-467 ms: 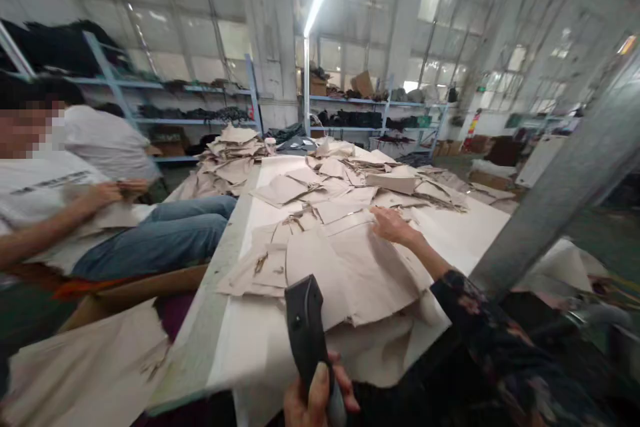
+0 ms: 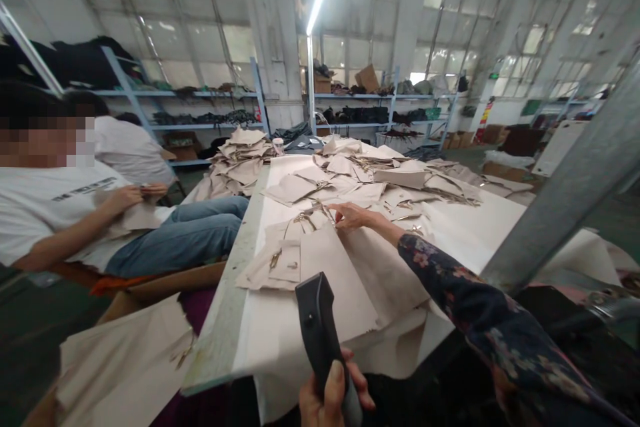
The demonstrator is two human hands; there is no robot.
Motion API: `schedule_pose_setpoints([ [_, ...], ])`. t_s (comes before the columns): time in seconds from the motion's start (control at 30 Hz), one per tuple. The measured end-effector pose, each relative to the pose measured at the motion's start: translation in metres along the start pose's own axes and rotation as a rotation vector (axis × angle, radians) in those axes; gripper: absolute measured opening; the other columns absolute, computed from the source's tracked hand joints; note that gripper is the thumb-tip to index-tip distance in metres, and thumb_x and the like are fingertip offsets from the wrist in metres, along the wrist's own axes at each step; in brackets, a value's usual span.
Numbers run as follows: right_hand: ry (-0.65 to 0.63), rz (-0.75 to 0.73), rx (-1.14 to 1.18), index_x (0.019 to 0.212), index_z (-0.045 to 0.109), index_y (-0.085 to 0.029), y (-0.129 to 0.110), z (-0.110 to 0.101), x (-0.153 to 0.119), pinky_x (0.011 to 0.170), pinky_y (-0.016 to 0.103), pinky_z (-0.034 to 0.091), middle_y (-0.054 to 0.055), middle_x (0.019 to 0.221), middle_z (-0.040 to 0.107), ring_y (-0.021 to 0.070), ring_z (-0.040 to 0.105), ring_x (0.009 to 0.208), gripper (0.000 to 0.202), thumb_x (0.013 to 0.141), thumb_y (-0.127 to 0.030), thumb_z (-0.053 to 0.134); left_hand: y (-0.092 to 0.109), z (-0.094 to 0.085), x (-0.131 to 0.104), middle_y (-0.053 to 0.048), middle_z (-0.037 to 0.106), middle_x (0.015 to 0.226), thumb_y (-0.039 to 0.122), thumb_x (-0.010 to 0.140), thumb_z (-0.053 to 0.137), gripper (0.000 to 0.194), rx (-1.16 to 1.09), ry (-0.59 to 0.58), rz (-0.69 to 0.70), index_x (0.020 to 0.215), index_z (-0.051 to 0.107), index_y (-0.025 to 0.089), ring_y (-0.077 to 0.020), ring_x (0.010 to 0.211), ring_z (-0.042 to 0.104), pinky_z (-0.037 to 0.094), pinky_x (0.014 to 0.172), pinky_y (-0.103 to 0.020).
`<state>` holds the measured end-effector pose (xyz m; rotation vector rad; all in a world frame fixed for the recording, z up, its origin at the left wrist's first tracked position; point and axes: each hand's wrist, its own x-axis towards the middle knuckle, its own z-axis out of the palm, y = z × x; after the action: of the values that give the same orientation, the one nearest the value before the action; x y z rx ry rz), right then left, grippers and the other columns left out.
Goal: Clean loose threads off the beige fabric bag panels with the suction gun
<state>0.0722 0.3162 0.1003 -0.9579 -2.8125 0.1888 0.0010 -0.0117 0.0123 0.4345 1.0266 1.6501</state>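
At the bottom middle, my left hand (image 2: 333, 390) wraps round a black hand-held device (image 2: 316, 313) with a blocky head and a round button or screw on its side. Its exact kind I cannot tell. My right hand (image 2: 351, 216), in a dark floral sleeve, reaches over the table with its fingers closed at the top edge of a large beige cloth piece (image 2: 340, 273). That piece lies over other beige pieces. To its left sits a smaller beige piece (image 2: 285, 261) bearing small brownish bits too fine to name.
Piled beige pieces (image 2: 405, 177) cover the far part of the white-topped table (image 2: 280, 337). A slanted metal post (image 2: 560, 193) stands at right. On the left a seated person (image 2: 75, 213) handles cloth beside a carton holding beige cloth (image 2: 125, 360). Blue shelves (image 2: 350, 97) line the back.
My right hand has moved left across the table, and the top edge of the large cloth piece has shifted left with it. My left hand keeps its hold on the device.
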Motion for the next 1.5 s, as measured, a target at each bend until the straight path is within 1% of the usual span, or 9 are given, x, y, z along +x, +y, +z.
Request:
schedule_pose_setpoints([
  [0.13,-0.028,0.103,-0.082,0.085,0.071,-0.014,0.007,-0.01,-0.015,0.061,0.021,0.039,0.004,0.078,0.069,0.0142,0.058,0.069,0.017,0.07,-0.014,0.063,0.003,0.008,-0.002,-0.004,0.061,0.05,0.062,0.062,0.072,0.051,0.029,-0.041,-0.011,0.075,0.066,0.013,-0.0143,0.035,0.054,0.04,0.038,-0.024],
  [0.33,0.21,0.323,-0.195,0.095,0.066,-0.01,-0.026,-0.006,-0.047,0.073,0.028,0.038,0.015,0.098,0.066,0.0215,0.059,0.089,0.022,0.087,-0.017,0.046,0.005,0.013,-0.005,-0.004,0.062,0.052,0.063,0.063,0.071,0.053,0.112,-0.04,0.002,0.076,0.065,0.012,-0.0148,0.037,0.055,0.04,0.038,-0.023],
  [0.43,0.212,0.343,-0.197,0.085,0.066,-0.016,-0.042,0.009,-0.078,0.071,0.027,0.039,0.009,0.086,0.067,0.0196,0.06,0.082,0.022,0.089,-0.021,0.044,0.006,0.019,-0.004,-0.003,0.062,0.053,0.062,0.063,0.071,0.053,0.117,-0.027,-0.002,0.078,0.065,0.012,-0.0146,0.039,0.056,0.042,0.04,-0.023],
  [0.53,0.213,0.365,-0.203,0.091,0.065,-0.015,-0.037,0.018,-0.097,0.076,0.028,0.039,0.012,0.098,0.066,0.0224,0.058,0.095,0.017,0.087,-0.02,0.049,0.003,0.029,-0.001,-0.002,0.061,0.053,0.06,0.065,0.07,0.05,0.125,-0.026,-0.043,0.079,0.063,0.012,-0.0138,0.04,0.055,0.042,0.04,-0.023],
  [0.63,0.19,0.34,-0.179,0.104,0.063,-0.013,-0.017,0.016,-0.094,0.084,0.031,0.039,0.015,0.111,0.062,0.0259,0.054,0.106,0.028,0.082,-0.029,0.061,-0.005,0.042,0.002,-0.002,0.061,0.053,0.06,0.069,0.067,0.049,0.173,-0.049,-0.065,0.078,0.063,0.012,-0.0131,0.04,0.055,0.042,0.041,-0.023],
  [0.8,0.127,0.26,-0.066,0.1,0.067,-0.013,0.005,0.009,-0.073,0.077,0.028,0.041,0.013,0.099,0.065,0.0241,0.058,0.092,0.044,0.066,-0.04,0.075,-0.02,0.066,0.012,-0.004,0.061,0.055,0.06,0.07,0.065,0.05,0.233,-0.147,-0.101,0.073,0.061,0.011,-0.0121,0.039,0.054,0.04,0.041,-0.023],
  [0.97,0.133,0.192,0.103,0.078,0.068,-0.012,0.008,-0.002,-0.076,0.062,0.022,0.035,0.002,0.071,0.06,0.0145,0.053,0.069,0.023,0.067,-0.032,0.071,-0.03,0.084,0.018,-0.003,0.061,0.055,0.058,0.074,0.063,0.048,0.243,-0.242,-0.132,0.078,0.06,0.01,-0.0124,0.041,0.055,0.04,0.041,-0.022],
  [1.17,0.161,0.18,0.311,0.048,0.041,-0.016,0.01,-0.014,-0.097,0.048,0.023,0.018,-0.006,0.051,0.024,0.0067,0.025,0.05,0.036,0.078,-0.035,0.049,-0.041,0.078,0.023,-0.004,0.062,0.057,0.057,0.077,0.061,0.048,0.216,-0.214,-0.119,0.082,0.059,0.01,-0.013,0.042,0.056,0.042,0.043,-0.023],
  [1.5,0.294,0.328,0.478,0.048,0.027,-0.02,-0.009,0.011,-0.11,0.047,0.026,0.014,-0.006,0.049,0.021,0.0065,0.021,0.048,0.033,0.073,-0.033,0.045,-0.023,0.047,0.027,-0.002,0.062,0.057,0.059,0.072,0.065,0.051,0.157,-0.114,-0.101,0.084,0.061,0.01,-0.0121,0.041,0.056,0.042,0.04,-0.022],
])
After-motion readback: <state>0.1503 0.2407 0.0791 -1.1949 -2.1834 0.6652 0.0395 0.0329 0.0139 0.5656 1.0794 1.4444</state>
